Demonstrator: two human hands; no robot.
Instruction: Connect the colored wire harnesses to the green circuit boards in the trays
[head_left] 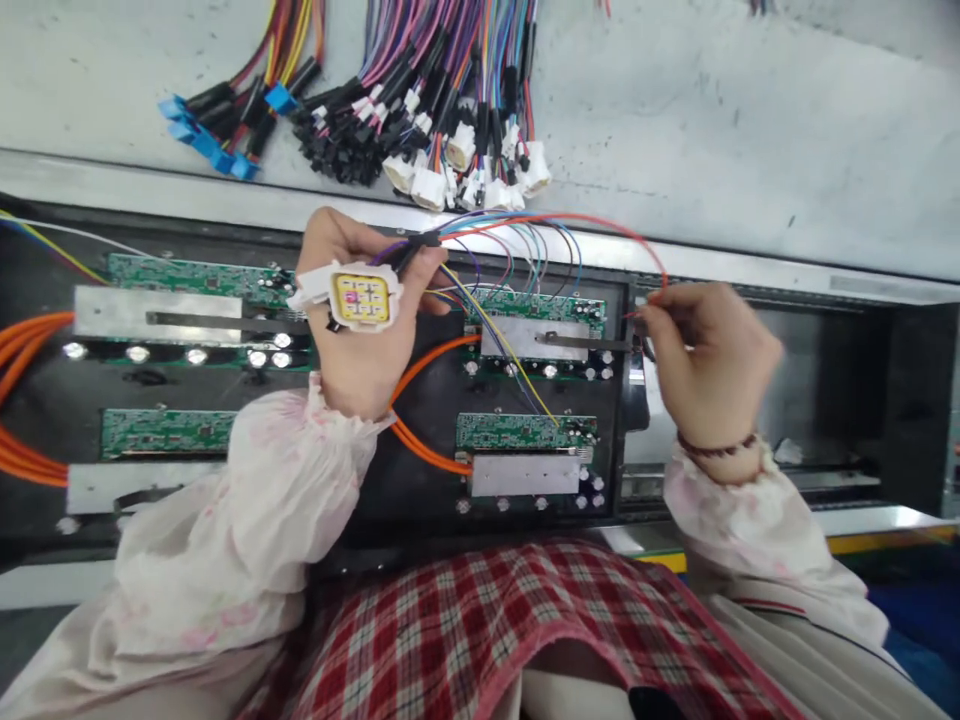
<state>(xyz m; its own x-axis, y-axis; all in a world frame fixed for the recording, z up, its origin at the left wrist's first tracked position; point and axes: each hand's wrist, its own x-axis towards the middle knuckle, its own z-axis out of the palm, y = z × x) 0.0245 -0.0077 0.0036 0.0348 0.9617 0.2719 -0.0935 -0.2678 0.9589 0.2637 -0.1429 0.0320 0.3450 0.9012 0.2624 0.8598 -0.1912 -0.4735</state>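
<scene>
Grey bench (750, 150) carries boards (540, 310); left hand (360, 340) grips the connector (362, 297), sockets turned toward the person, while right hand (712, 350) pinches a red wire (600, 222) by its end.

Circuit boards (525, 432) lay in a tray (420, 500). Over it, the left hand (352, 340) held a connector (364, 298). At three o'clock from that, the right hand (709, 355) pinched a wire (600, 219). Wire bundles (450, 100) lay on the bench (750, 120) at twelve o'clock, behind the tray.
</scene>
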